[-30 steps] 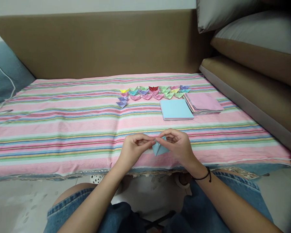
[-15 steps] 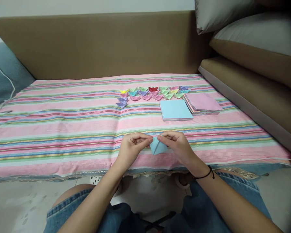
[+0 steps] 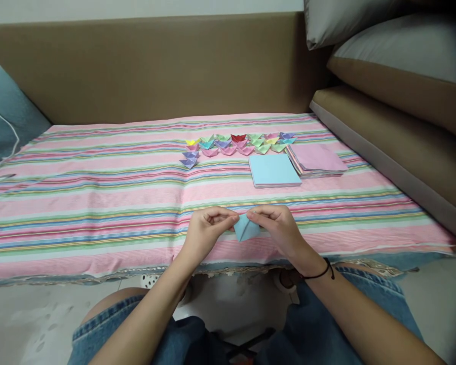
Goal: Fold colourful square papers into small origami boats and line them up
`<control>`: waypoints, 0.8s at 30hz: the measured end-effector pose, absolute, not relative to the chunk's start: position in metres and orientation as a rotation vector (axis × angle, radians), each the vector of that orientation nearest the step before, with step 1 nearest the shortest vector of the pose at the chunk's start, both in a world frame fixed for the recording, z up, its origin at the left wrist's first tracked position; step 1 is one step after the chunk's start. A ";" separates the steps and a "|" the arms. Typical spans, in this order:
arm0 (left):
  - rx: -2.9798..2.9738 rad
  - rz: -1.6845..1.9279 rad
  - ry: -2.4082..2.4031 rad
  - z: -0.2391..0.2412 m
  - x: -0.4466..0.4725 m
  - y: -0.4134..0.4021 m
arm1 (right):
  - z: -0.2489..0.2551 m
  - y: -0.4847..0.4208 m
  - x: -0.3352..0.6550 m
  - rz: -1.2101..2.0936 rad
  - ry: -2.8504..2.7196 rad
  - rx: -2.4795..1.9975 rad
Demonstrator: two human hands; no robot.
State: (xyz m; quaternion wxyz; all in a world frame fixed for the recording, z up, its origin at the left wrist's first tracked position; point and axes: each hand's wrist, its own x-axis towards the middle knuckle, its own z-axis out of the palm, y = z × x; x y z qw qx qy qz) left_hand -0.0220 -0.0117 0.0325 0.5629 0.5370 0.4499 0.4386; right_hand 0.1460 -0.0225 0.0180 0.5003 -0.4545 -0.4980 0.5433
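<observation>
A small light-blue folded paper piece [image 3: 246, 229] hangs between my two hands just above the near edge of a pink striped cloth [image 3: 99, 203]. My left hand [image 3: 205, 233] pinches its left top corner with curled fingers. My right hand [image 3: 279, 228], a black band on its wrist, pinches the right top corner. The piece points downward like a triangle. Farther back lie a stack of light-blue square sheets [image 3: 274, 170] and a stack of pink sheets [image 3: 316, 159]. Behind them sit rows of several small folded paper boats [image 3: 235, 144] in mixed colours.
The cloth covers a low brown sofa seat, with its backrest [image 3: 155, 66] behind. Grey and brown cushions [image 3: 395, 66] are piled at the right. A grey-blue pillow [image 3: 7, 116] with a white cable lies at the left. My knees in denim shorts and a pale floor are below.
My hands have drawn slightly apart and shifted a little left and up with the blue piece, which now shows a wider triangle between the fingers.
</observation>
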 end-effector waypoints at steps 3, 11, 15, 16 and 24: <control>1.266 1.042 1.066 0.032 -0.022 -0.012 | 0.016 -0.022 0.146 1.280 -1.219 -1.121; 1.255 1.045 1.057 0.033 -0.020 -0.015 | 0.016 -0.021 0.147 1.275 -1.223 -1.111; 1.196 1.105 1.115 0.033 -0.020 -0.015 | 0.016 -0.023 0.142 1.468 -1.155 -1.076; 1.189 1.115 1.125 0.033 -0.020 -0.014 | 0.016 -0.023 0.141 1.509 -1.148 -1.067; 1.188 1.111 1.119 0.033 -0.018 -0.015 | 0.014 -0.022 0.140 1.320 -1.211 -1.071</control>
